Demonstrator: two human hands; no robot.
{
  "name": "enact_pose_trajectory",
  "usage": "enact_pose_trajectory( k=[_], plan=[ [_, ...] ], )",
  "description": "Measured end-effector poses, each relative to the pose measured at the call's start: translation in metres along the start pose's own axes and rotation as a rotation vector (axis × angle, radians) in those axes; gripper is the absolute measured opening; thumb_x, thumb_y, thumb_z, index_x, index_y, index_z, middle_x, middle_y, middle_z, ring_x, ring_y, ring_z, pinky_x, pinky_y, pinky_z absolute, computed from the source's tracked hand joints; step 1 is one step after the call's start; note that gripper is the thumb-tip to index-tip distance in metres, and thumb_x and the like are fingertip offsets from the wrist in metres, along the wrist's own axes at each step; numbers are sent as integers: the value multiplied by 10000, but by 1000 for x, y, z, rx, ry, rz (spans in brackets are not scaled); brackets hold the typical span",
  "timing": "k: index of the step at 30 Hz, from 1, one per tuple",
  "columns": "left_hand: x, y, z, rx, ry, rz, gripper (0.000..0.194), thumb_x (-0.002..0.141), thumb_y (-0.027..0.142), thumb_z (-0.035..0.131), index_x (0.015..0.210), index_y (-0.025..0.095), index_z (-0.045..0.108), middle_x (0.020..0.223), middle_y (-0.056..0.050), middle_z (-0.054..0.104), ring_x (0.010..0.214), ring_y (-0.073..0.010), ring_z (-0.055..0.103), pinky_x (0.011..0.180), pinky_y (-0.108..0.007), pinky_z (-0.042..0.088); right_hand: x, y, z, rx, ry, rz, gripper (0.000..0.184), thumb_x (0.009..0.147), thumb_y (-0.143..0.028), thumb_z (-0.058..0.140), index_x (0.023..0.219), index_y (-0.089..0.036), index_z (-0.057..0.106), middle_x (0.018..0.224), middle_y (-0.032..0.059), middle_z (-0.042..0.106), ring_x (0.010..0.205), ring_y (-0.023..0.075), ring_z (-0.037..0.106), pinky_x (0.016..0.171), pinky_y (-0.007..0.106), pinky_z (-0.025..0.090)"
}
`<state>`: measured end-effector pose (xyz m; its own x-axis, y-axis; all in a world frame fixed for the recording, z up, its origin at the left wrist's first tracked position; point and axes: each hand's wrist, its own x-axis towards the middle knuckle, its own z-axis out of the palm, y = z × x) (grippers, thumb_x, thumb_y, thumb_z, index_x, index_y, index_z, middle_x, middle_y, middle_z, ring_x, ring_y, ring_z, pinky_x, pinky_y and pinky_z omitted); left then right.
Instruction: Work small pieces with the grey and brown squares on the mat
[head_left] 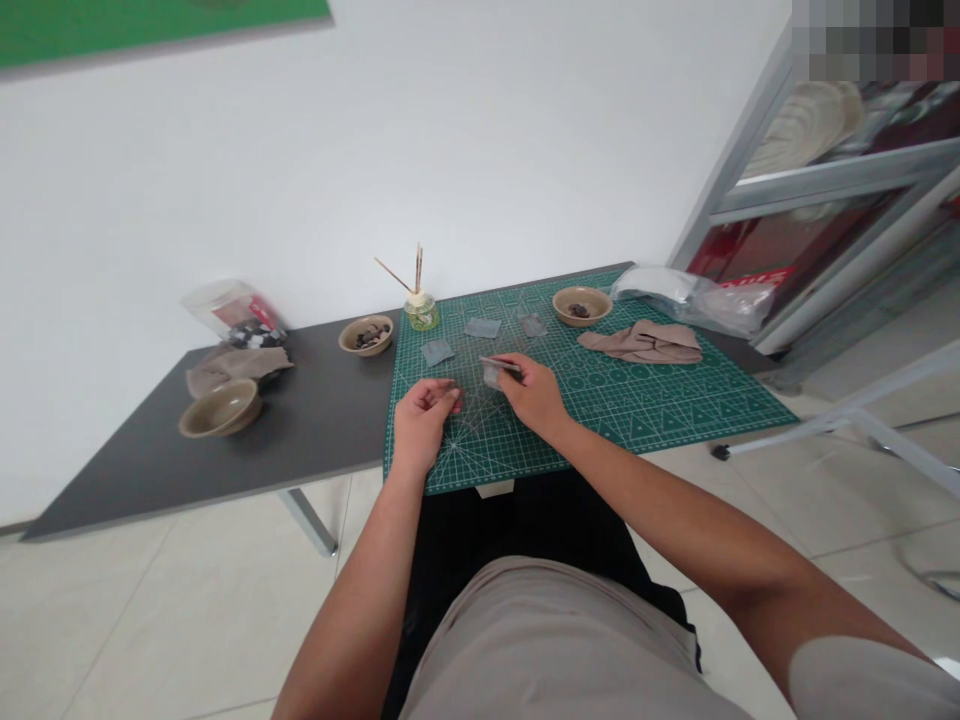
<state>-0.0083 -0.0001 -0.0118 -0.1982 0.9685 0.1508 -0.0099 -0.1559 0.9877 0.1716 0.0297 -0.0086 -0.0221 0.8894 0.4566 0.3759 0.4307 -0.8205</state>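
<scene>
Over the green cutting mat (615, 410), my right hand (534, 392) pinches a small grey flat piece (493, 374) between thumb and fingers. My left hand (424, 412) is just to its left, fingers curled in with thumb and fingertips together; what they hold, if anything, is too small to make out. Beyond my hands, similar thin grey pieces lie on the mat: a left one (438, 352), a middle one (482, 328) and a right one (533, 325). Faint see-through shapes show between and around them, but their outlines are unclear.
A bowl with dark pieces (582, 306) and a crumpled brown cloth (645, 343) are right. A reed diffuser (421, 308) stands at the back. Leftward are another bowl of pieces (366, 336), a bowl (220, 409), a cloth (236, 368) and a plastic tub (232, 310).
</scene>
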Motion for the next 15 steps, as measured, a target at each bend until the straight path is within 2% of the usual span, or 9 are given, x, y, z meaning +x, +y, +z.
enact_pose_trajectory(
  k=[4, 9, 15],
  plan=[
    [2, -2, -1, 86, -44, 12, 323, 757, 351, 719, 1023, 171, 691, 720, -4, 690, 612, -132, 618, 649, -280, 504, 6, -6, 0, 15, -86, -13, 240, 810, -162, 581, 979, -218, 742, 916, 15, 760, 827, 179, 687, 775, 291, 515],
    [2, -3, 0, 135, -58, 60, 205, 742, 301, 724, 898, 183, 664, 676, 31, 627, 609, -115, 574, 637, -248, 456, 8, -14, 7, 79, -241, -73, 269, 811, -136, 567, 977, -231, 756, 936, 1, 764, 858, 163, 688, 812, 279, 505],
    [4, -3, -2, 150, -65, 52, 248, 709, 301, 740, 925, 190, 694, 654, 46, 576, 613, -116, 536, 634, -245, 418, 6, -6, 13, 109, -326, -117, 270, 787, -166, 650, 1024, -234, 760, 973, 13, 770, 888, 173, 696, 826, 288, 506]
  ],
)
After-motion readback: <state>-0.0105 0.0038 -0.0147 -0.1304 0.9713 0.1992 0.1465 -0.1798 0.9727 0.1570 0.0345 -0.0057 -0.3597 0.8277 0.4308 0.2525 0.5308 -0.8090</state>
